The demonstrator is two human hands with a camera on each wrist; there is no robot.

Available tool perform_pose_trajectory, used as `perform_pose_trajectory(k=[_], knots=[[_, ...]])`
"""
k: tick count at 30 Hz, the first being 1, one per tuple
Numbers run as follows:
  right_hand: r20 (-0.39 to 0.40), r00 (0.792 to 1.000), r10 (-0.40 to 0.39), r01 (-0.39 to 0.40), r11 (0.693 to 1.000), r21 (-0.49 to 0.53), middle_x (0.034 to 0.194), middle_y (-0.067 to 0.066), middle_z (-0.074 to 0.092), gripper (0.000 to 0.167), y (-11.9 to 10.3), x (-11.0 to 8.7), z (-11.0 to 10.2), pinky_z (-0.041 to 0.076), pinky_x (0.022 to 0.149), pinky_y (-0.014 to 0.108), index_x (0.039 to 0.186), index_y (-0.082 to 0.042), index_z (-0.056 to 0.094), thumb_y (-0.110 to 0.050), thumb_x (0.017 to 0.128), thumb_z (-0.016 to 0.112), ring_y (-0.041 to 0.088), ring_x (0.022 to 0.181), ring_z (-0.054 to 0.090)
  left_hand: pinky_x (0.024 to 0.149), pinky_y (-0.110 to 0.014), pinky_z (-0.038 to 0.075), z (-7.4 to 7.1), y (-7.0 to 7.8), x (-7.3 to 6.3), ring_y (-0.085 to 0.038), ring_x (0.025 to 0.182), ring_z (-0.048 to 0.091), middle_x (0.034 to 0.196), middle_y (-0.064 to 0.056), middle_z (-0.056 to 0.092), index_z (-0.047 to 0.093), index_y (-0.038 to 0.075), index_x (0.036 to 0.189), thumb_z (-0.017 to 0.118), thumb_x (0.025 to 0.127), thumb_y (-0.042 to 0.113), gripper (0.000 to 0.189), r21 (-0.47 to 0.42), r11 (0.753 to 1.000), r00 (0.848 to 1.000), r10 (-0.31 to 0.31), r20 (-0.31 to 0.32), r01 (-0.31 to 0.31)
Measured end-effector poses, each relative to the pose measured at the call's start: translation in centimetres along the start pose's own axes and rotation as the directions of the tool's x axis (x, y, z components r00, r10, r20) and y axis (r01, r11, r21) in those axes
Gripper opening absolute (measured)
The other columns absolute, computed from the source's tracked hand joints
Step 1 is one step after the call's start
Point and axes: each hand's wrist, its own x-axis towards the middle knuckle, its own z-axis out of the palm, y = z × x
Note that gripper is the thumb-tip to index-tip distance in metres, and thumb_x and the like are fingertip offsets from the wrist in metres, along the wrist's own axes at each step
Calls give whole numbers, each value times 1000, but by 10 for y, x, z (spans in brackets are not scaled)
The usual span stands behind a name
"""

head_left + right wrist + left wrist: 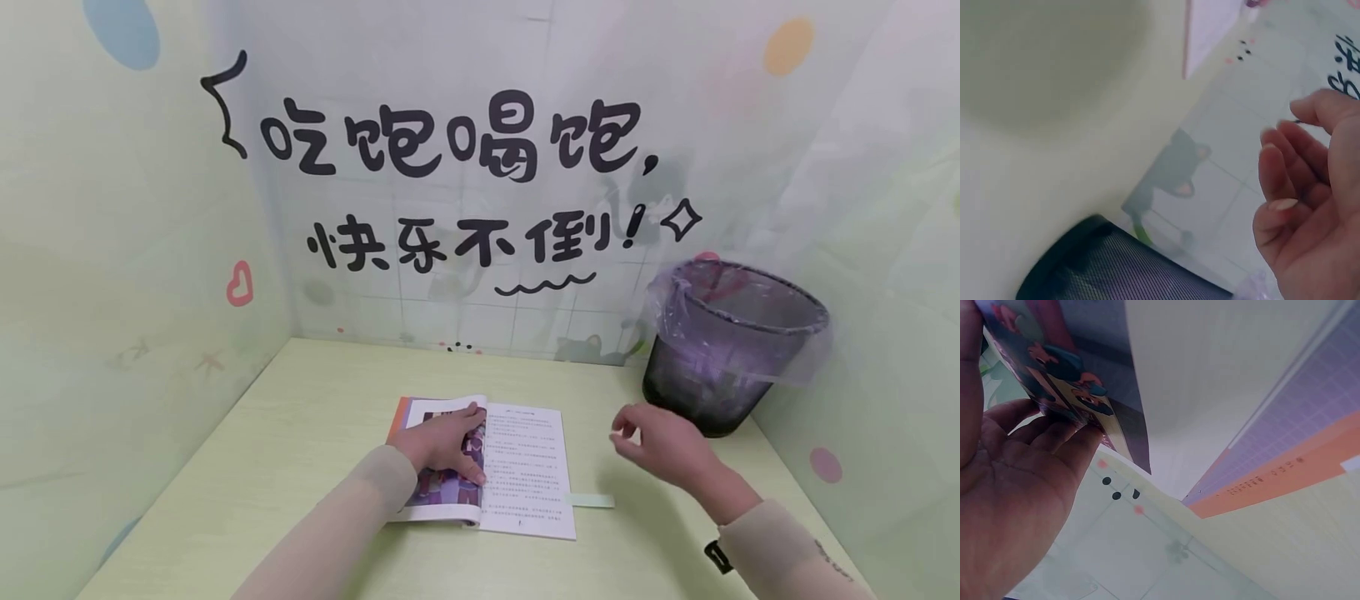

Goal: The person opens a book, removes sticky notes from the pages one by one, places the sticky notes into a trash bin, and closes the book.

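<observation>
An open book (525, 471) lies on the table, with an illustrated page at left and printed text at right. My left hand (442, 446) rests spread on the picture page near the spine. In the left wrist view, its fingers press against that picture page (1054, 362). From under the right edge of the book, a pale green paper strip (591, 500) sticks out onto the table. Raised to the right of the book is my right hand (663, 446), its fingers loosely curled and the thumb near the index fingertip. No held thing shows in it.
A black mesh bin (708, 392) with a purple plastic liner (795, 358) stands at the back right of the table (300, 417), just beyond my right hand. Printed cloth walls (450, 317) with large black lettering enclose the back and both sides.
</observation>
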Motion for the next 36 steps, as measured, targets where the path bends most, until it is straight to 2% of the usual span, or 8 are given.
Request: perform_pose_trajectory(k=[6, 10, 15, 20, 25, 36], knots=[[180, 980, -86, 94, 995, -41, 91, -15, 68, 15, -6, -10, 24, 57, 72, 31, 99, -23, 74, -30, 93, 85, 3, 80, 62, 138, -53, 28, -1, 0, -1, -38, 169, 27, 185, -9, 19, 31, 14, 175, 95, 83, 49, 117, 5, 1000, 1000, 12, -3, -12], [266, 960, -92, 100, 995, -15, 93, -14, 65, 18, -8, -14, 31, 56, 73, 33, 99, -24, 73, -32, 91, 87, 3, 80, 59, 138, -53, 28, -1, 2, -3, -38, 169, 27, 185, -11, 19, 31, 12, 174, 95, 83, 48, 117, 2, 1000, 1000, 20, -3, -20], [328, 939, -108, 100, 994, 42, 95, -13, 65, 19, -9, -18, 38, 56, 75, 34, 100, -22, 74, -29, 88, 88, 4, 81, 58, 138, -54, 27, -2, 3, -4, -38, 169, 27, 185, -10, 19, 30, 13, 175, 94, 84, 50, 117, 6, 1000, 1000, 8, 2, -8], [345, 932, -110, 98, 994, 53, 94, -15, 63, 20, -8, -20, 45, 55, 74, 33, 99, -23, 75, -26, 85, 89, 2, 80, 54, 138, -54, 27, -2, 1, -2, -38, 169, 27, 185, -10, 19, 30, 14, 175, 94, 84, 49, 116, 13, 1000, 1000, 6, 3, -6], [336, 932, -139, 129, 990, 50, 91, -15, 62, 19, -8, -19, 49, 53, 71, 31, 97, -23, 74, -23, 86, 90, 1, 78, 52, 138, -54, 27, -1, 1, -2, -38, 169, 27, 185, -9, 19, 30, 15, 175, 94, 84, 50, 116, 12, 1000, 1000, 0, 2, 0], [267, 942, -204, 209, 978, 9, 87, -16, 64, 15, -10, -20, 52, 51, 66, 27, 91, -24, 73, -16, 90, 86, -2, 74, 52, 138, -52, 28, -1, 1, -2, -36, 169, 27, 186, -7, 19, 32, 16, 175, 95, 83, 49, 116, -9, 1000, 1000, -5, -4, 5]])
